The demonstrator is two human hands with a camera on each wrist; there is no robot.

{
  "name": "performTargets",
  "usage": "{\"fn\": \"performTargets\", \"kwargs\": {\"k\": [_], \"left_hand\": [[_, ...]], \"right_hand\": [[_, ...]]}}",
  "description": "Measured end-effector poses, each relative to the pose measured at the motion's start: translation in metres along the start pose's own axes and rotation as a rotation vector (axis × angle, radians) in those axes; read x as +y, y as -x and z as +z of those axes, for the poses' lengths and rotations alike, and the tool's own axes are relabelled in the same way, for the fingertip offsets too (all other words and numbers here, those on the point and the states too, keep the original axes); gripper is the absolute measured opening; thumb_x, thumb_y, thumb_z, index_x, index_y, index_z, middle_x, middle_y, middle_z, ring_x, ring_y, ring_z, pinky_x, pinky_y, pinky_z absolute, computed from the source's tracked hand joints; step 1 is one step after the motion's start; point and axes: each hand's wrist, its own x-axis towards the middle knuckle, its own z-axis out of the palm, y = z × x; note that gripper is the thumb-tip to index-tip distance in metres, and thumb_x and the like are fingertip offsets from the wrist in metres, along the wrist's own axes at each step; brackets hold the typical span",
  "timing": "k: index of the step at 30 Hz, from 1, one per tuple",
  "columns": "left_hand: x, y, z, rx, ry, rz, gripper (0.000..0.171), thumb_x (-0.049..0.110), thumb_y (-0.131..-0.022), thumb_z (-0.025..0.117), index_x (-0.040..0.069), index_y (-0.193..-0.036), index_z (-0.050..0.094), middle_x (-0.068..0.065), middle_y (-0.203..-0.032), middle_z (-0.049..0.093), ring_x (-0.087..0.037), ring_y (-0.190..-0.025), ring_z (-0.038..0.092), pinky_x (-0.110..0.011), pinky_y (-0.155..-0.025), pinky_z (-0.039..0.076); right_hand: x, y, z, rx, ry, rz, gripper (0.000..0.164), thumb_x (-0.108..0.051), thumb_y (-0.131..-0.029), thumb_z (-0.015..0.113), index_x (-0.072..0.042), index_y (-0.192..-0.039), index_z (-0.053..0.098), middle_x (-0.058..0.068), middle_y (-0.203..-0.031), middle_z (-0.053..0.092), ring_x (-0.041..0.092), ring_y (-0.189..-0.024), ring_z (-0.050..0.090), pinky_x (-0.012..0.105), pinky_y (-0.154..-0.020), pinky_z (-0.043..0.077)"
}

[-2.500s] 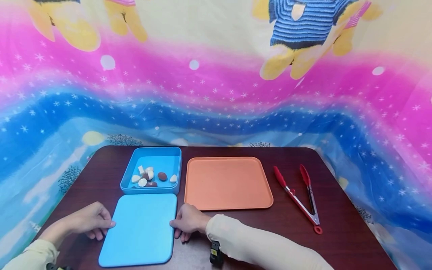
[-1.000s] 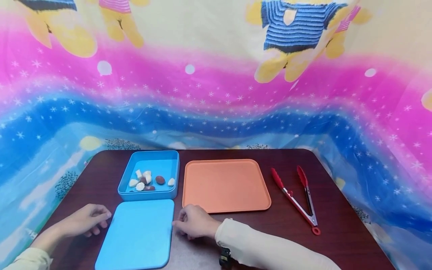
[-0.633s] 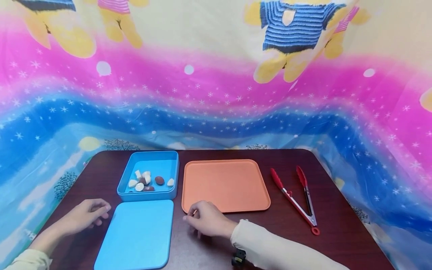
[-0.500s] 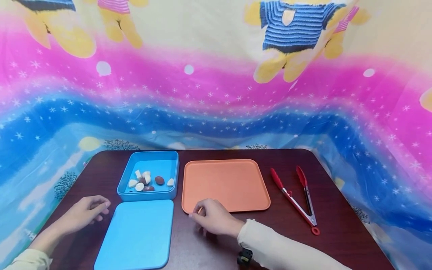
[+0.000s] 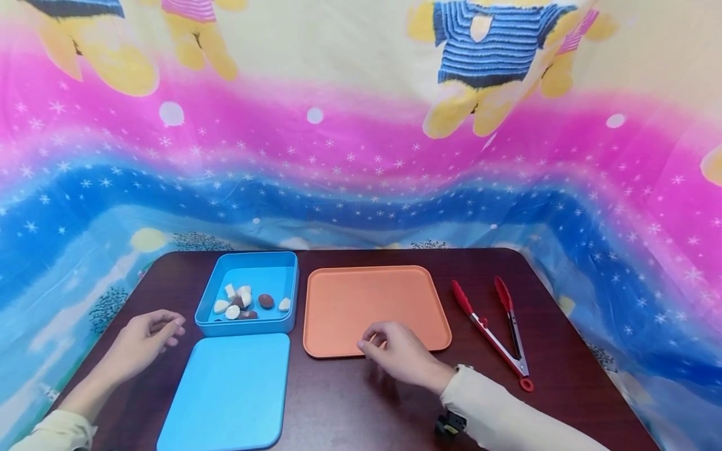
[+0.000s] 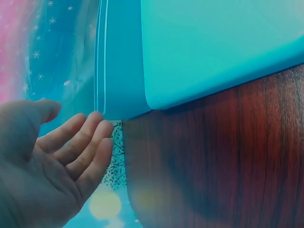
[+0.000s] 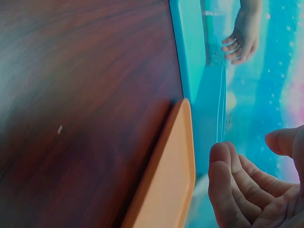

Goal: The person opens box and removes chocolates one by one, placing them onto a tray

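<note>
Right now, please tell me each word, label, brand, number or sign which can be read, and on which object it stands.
None can be read on the blue box, lid, orange tray, tongs or printed cloth.
Any marking on the black wrist device is too small to read.

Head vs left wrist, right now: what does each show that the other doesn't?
Only head: the tongs, the tray, the right hand, and the pieces inside the box.

Only left wrist: the palm side of the left hand; head shows its back.

Both: the left hand, box, lid, table and printed backdrop.
</note>
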Motion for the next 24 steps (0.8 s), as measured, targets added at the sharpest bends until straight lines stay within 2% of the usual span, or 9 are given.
{"fn": "performTargets", "kwargs": {"k": [5, 8, 12, 17, 21, 24], "left_hand": [[0.001, -0.006, 0.005, 0.071, 0.002, 0.026, 0.047, 0.033, -0.109, 0.044, -0.007, -0.128, 0.06, -0.022, -0.107, 0.074, 0.001, -0.078, 0.067, -0.026, -0.065, 0.059], [0.002, -0.009, 0.008, 0.103, -0.011, 0.032, 0.047, 0.034, -0.109, 0.044, -0.005, -0.129, 0.06, -0.025, -0.111, 0.073, -0.001, -0.08, 0.067, -0.025, -0.063, 0.057], [0.004, -0.013, 0.011, 0.124, -0.022, 0.037, 0.047, 0.036, -0.109, 0.044, -0.003, -0.13, 0.06, -0.028, -0.119, 0.069, -0.015, -0.084, 0.068, -0.026, -0.059, 0.053], [0.007, -0.02, 0.015, 0.164, -0.028, 0.04, 0.045, 0.034, -0.109, 0.044, -0.002, -0.131, 0.059, -0.028, -0.122, 0.066, -0.033, -0.092, 0.069, -0.03, -0.06, 0.053], [0.008, -0.025, 0.016, 0.18, -0.022, 0.031, 0.044, 0.032, -0.109, 0.045, -0.003, -0.132, 0.058, -0.032, -0.127, 0.063, -0.051, -0.111, 0.063, -0.045, -0.072, 0.059], [0.009, -0.029, 0.018, 0.178, -0.016, 0.024, 0.045, 0.032, -0.109, 0.044, -0.004, -0.134, 0.056, -0.034, -0.129, 0.061, -0.055, -0.119, 0.058, -0.057, -0.081, 0.058]], "right_hand": [[0.015, 0.007, -0.018, 0.057, 0.009, 0.017, 0.014, -0.023, -0.098, 0.067, -0.01, -0.099, 0.072, 0.002, -0.082, 0.072, 0.013, -0.06, 0.065, 0.024, -0.053, 0.052], [0.025, 0.011, -0.029, 0.108, 0.039, 0.018, 0.012, -0.021, -0.098, 0.067, -0.011, -0.099, 0.073, 0.0, -0.086, 0.072, 0.011, -0.069, 0.065, 0.022, -0.059, 0.053], [0.037, 0.018, -0.042, 0.185, 0.091, 0.043, 0.009, -0.018, -0.096, 0.069, -0.012, -0.1, 0.074, -0.002, -0.092, 0.073, 0.007, -0.08, 0.064, 0.021, -0.069, 0.055], [0.052, 0.026, -0.058, 0.242, 0.145, 0.096, 0.012, -0.017, -0.096, 0.07, -0.012, -0.106, 0.074, 0.0, -0.098, 0.073, 0.009, -0.084, 0.065, 0.022, -0.074, 0.056], [0.063, 0.033, -0.069, 0.256, 0.176, 0.121, 0.018, -0.02, -0.097, 0.069, -0.01, -0.111, 0.073, 0.002, -0.102, 0.074, 0.012, -0.082, 0.064, 0.022, -0.07, 0.055], [0.071, 0.038, -0.077, 0.259, 0.174, 0.151, 0.024, -0.023, -0.098, 0.068, -0.008, -0.117, 0.071, 0.004, -0.1, 0.073, 0.014, -0.072, 0.06, 0.024, -0.059, 0.051]]}}
